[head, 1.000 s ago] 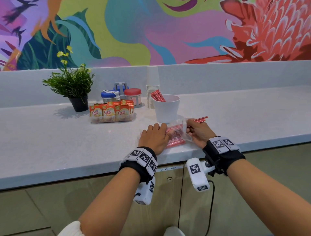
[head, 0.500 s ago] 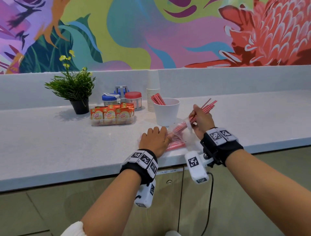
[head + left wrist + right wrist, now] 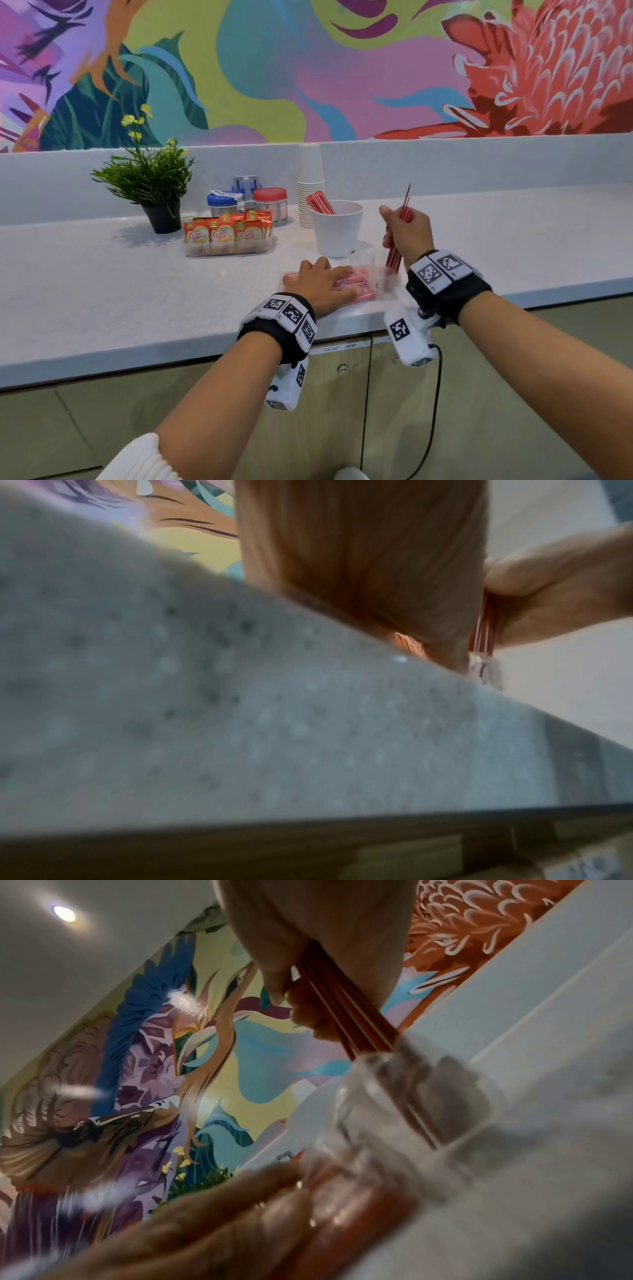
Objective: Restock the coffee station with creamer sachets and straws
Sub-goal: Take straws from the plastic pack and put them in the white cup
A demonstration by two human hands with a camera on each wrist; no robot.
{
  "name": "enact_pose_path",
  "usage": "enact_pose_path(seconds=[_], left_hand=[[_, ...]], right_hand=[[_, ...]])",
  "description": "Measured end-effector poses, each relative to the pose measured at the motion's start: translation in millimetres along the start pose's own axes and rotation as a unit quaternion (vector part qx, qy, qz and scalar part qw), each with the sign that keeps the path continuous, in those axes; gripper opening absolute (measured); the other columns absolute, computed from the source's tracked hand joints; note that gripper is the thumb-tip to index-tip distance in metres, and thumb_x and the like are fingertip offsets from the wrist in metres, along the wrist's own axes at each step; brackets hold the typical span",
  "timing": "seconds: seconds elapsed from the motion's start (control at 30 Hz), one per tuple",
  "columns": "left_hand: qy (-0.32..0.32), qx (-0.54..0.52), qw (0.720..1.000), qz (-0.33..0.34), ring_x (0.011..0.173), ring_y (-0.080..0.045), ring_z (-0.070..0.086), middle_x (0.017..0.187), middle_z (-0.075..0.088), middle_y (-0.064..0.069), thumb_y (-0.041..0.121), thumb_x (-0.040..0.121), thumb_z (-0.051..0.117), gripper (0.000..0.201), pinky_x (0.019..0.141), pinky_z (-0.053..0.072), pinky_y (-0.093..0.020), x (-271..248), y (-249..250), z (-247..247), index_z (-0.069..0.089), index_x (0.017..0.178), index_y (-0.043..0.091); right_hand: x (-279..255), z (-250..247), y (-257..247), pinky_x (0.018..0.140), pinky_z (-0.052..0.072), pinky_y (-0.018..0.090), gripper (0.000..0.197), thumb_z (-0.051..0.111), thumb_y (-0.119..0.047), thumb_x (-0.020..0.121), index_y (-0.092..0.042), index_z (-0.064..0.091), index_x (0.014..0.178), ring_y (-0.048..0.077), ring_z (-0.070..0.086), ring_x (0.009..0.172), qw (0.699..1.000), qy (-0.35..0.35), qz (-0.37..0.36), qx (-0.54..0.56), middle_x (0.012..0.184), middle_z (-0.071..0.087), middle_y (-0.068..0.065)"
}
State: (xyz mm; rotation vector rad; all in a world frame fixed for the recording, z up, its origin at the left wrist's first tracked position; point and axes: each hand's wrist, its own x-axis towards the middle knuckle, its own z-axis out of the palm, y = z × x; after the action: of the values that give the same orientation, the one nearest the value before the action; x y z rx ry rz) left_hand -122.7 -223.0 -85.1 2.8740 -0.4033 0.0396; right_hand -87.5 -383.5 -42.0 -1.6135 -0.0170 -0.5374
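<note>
Head view gives me the whole layout: my left hand (image 3: 320,286) lies flat, fingers straight, pressing on a clear plastic bag (image 3: 371,274) of red straws (image 3: 356,286) at the near edge of the table (image 3: 102,291), while my right hand (image 3: 406,231) is raised just beside it, fingers curled round a small bundle of red straws (image 3: 399,236) held nearly upright, the lower ends at the bag's open mouth. Just behind the bag stands a white cup (image 3: 337,229) with a few red straws (image 3: 320,202) leaning at its left inner wall. Left of it a clear tray (image 3: 229,248) holds a row of orange creamer sachets (image 3: 227,233) standing on edge; behind that sit a blue-lidded jar (image 3: 224,202) and a red-lidded jar (image 3: 270,202), a stack of paper cups (image 3: 310,186), and a potted plant (image 3: 152,181) farther left. Left wrist view adds little, mostly the speckled table (image 3: 240,723) edge close up and blurred, with the underside of the left hand (image 3: 363,561) and, at right, the right hand (image 3: 555,593) gripping the straw bundle (image 3: 481,634) above the bag (image 3: 486,669). Right wrist view alone shows the grip from below: fingers (image 3: 301,1007) and thumb wrapped round the bundle (image 3: 346,1015), whose lower ends enter the crumpled clear bag (image 3: 411,1096), with the left hand (image 3: 192,1226) blurred across the foreground on the packed straws (image 3: 359,1218).
</note>
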Motion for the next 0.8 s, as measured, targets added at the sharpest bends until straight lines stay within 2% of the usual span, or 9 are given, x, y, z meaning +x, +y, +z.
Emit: enact_pose_path(seconds=[0.13, 0.23, 0.3, 0.4, 0.47, 0.57, 0.67, 0.8], left_hand=[[-0.034, -0.001, 0.999, -0.006, 0.129, -0.03, 0.028, 0.135, 0.036, -0.006, 0.052, 0.088, 0.049, 0.058, 0.105, 0.027, -0.046, 1, 5, -7, 0.03, 0.141, 0.041], [-0.064, -0.011, 0.998, -0.012, 0.13, -0.034, 0.031, 0.138, 0.037, -0.01, 0.047, 0.089, 0.052, 0.056, 0.108, 0.028, -0.042, 5, 9, -17, 0.034, 0.141, 0.037], [-0.076, -0.032, 0.997, 0.007, 0.129, -0.03, 0.039, 0.141, 0.041, -0.012, 0.04, 0.09, 0.054, 0.052, 0.107, 0.031, -0.035, 8, 11, -31, 0.039, 0.139, 0.03], [-0.04, -0.087, 0.995, 0.025, 0.124, -0.024, 0.047, 0.136, 0.051, -0.01, 0.036, 0.092, 0.053, 0.042, 0.097, 0.034, -0.026, 14, 14, -60, 0.049, 0.131, 0.019], [0.005, -0.092, 0.995, 0.031, 0.119, -0.024, 0.051, 0.13, 0.056, -0.01, 0.034, 0.093, 0.051, 0.036, 0.09, 0.034, -0.023, 24, 15, -81, 0.055, 0.123, 0.014], [0.092, -0.087, 0.992, 0.018, 0.117, -0.024, 0.053, 0.126, 0.059, -0.009, 0.026, 0.094, 0.05, 0.029, 0.085, 0.036, -0.022, 39, 12, -110, 0.06, 0.117, 0.011], [0.146, -0.127, 0.981, -0.02, 0.114, -0.026, 0.056, 0.12, 0.063, -0.012, 0.018, 0.092, 0.052, 0.026, 0.089, 0.042, -0.026, 59, 4, -129, 0.064, 0.112, 0.008], [0.143, -0.144, 0.977, -0.068, 0.111, -0.029, 0.06, 0.117, 0.065, -0.016, 0.012, 0.091, 0.053, 0.026, 0.093, 0.047, -0.032, 83, -8, -137, 0.064, 0.111, 0.001]], right_hand=[[-15, 2, 14, 0.051, 0.04, 0.029, 0.04, 0.059, -0.029, 0.089, -0.016, 0.042, 0.055, 0.019, 0.043, 0.047, 0.996, -0.066, 0.053, -0.013, 0.051, 0.045, 0.005], [-14, 4, 7, 0.047, 0.034, 0.026, 0.039, 0.058, -0.032, 0.089, -0.017, 0.039, 0.058, 0.015, 0.035, 0.044, 0.996, -0.065, 0.059, 0.011, 0.05, 0.037, 0.002], [-4, 5, -3, 0.045, 0.03, 0.025, 0.042, 0.057, -0.031, 0.09, -0.017, 0.036, 0.057, 0.012, 0.031, 0.039, 0.996, -0.054, 0.047, 0.047, 0.042, 0.034, -0.002], [14, 9, -25, 0.045, 0.031, 0.026, 0.045, 0.055, -0.034, 0.091, -0.018, 0.035, 0.054, 0.006, 0.031, 0.028, 0.996, -0.057, 0.018, 0.062, 0.028, 0.032, -0.009], [28, 14, -43, 0.044, 0.031, 0.025, 0.046, 0.054, -0.035, 0.092, -0.017, 0.034, 0.054, 0.005, 0.03, 0.026, 0.995, -0.062, -0.003, 0.084, 0.027, 0.031, -0.01], [46, 29, -72, 0.042, 0.031, 0.021, 0.047, 0.053, -0.035, 0.092, -0.017, 0.032, 0.054, 0.008, 0.03, 0.027, 0.989, -0.079, -0.024, 0.124, 0.03, 0.029, -0.009], [65, 49, -95, 0.04, 0.033, 0.02, 0.047, 0.053, -0.036, 0.092, -0.016, 0.034, 0.054, 0.009, 0.033, 0.027, 0.984, -0.09, -0.042, 0.145, 0.03, 0.031, -0.007], [88, 75, -102, 0.038, 0.037, 0.019, 0.049, 0.051, -0.035, 0.093, -0.013, 0.038, 0.051, 0.01, 0.039, 0.026, 0.984, -0.085, -0.056, 0.147, 0.028, 0.037, -0.006]])
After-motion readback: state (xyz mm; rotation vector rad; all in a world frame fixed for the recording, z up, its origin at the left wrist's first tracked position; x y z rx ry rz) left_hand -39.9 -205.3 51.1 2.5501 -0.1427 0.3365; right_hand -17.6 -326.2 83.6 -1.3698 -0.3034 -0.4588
